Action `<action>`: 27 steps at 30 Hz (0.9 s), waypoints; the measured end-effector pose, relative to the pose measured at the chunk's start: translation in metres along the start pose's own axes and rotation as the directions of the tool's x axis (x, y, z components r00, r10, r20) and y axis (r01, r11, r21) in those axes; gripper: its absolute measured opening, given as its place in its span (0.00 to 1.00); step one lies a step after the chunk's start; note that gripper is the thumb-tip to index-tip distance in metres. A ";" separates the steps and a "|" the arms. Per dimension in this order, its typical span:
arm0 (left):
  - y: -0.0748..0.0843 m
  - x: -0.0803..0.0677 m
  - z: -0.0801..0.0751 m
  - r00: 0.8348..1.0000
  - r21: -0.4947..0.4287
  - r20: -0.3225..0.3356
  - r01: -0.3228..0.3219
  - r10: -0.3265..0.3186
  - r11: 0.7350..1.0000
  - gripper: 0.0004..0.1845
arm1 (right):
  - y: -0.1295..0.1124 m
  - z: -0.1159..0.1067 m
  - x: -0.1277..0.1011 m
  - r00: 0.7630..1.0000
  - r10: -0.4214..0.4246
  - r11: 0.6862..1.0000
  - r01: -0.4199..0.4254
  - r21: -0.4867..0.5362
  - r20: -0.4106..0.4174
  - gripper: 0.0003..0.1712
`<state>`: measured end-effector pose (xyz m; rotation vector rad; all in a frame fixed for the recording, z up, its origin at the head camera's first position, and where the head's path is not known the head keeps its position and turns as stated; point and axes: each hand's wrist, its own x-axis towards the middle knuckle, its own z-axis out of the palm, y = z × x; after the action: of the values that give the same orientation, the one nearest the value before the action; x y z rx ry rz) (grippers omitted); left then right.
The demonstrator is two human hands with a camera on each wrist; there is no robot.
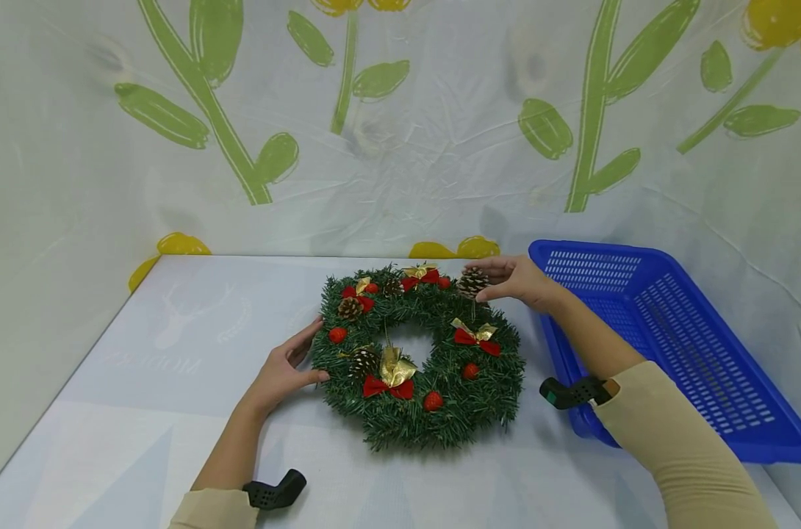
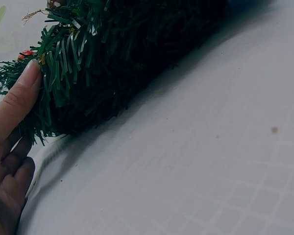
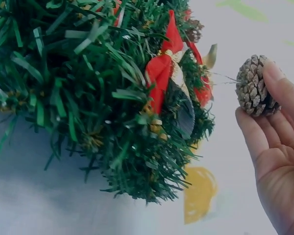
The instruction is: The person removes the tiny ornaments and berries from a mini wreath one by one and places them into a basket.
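Note:
A green Christmas wreath (image 1: 480,397) lies on the table, trimmed with red-and-gold bows, red berry-like balls and pine cones. My left hand (image 1: 284,371) grips its left edge; in the left wrist view the thumb (image 2: 27,81) presses on the green tinsel and the other fingers curl below. With my right hand (image 1: 516,283) I hold a pine cone (image 3: 255,85) between thumb and fingers, above the wreath's upper right. Thin strands run from that cone toward the wreath in the right wrist view. A bow (image 1: 476,336) sits on the wreath just below this hand.
To the right stands a blue plastic basket (image 1: 724,433) with slotted walls, close beside my right forearm. The white table (image 1: 129,382) ends at a back wall covered with a flower-patterned sheet (image 1: 440,169). Each wrist wears a black device (image 1: 275,491).

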<state>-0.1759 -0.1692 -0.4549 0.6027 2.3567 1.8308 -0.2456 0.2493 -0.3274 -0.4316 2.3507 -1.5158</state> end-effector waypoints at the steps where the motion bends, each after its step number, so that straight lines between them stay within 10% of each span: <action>1: 0.000 0.000 0.000 1.000 0.000 0.000 -0.001 0.001 1.000 0.46 | 0.000 -0.001 0.000 1.000 -0.003 1.000 0.003 0.002 -0.007 0.36; 27: -0.001 0.000 -0.001 1.000 -0.001 -0.003 0.005 -0.005 1.000 0.46 | -0.015 -0.032 -0.017 0.989 0.022 0.998 -0.032 -0.060 -0.148 0.33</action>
<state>-0.1766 -0.1697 -0.4554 0.5933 2.3572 1.8322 -0.2424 0.2766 -0.2996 -0.3107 2.5113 -1.5128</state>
